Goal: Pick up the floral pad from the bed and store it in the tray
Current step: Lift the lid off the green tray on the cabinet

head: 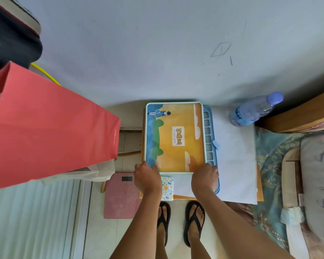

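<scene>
Floral pad [167,187] already in blue tray [211,128], left hand [148,176] and right hand [204,176] gripping illustrated lid [176,135], closing left

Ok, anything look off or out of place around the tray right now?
The water bottle lies tipped on its side on the white sheet right of the tray; cap on, no spill visible. The floral pad sits between both hands at the near edge. Nothing looks damaged.
</scene>
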Demonstrator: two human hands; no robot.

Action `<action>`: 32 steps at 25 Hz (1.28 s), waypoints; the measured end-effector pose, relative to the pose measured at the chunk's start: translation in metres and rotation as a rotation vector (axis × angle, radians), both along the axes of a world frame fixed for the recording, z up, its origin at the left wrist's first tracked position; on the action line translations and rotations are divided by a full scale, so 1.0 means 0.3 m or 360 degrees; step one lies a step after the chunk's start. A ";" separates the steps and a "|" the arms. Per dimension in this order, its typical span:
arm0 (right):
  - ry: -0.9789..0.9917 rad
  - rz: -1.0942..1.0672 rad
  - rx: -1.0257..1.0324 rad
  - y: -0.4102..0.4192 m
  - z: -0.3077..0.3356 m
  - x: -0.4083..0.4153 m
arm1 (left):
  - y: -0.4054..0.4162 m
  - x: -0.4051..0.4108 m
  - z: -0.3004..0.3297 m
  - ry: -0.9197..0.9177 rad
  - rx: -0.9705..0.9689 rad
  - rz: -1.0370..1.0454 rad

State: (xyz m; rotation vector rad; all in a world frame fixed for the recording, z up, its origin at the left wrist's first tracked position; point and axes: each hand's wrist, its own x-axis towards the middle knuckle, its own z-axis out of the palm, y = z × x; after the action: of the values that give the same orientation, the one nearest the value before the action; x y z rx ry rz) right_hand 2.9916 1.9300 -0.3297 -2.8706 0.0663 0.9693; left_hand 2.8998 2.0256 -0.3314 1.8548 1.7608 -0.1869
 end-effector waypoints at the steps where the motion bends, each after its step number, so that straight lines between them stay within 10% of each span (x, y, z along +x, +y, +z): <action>1: 0.0005 0.0010 -0.0016 0.010 -0.001 -0.007 | -0.005 0.001 -0.001 0.0013 -0.0008 -0.0009; 32: -0.0393 0.0012 0.0267 0.139 -0.055 0.213 | 0.178 0.170 -0.102 -0.0129 0.0294 0.0130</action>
State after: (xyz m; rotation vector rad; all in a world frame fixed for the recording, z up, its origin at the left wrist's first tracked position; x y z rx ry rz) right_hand 3.0554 1.9717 -0.3463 -2.8097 -0.0450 0.5838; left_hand 2.9509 2.0789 -0.3619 1.8839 1.8462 0.0840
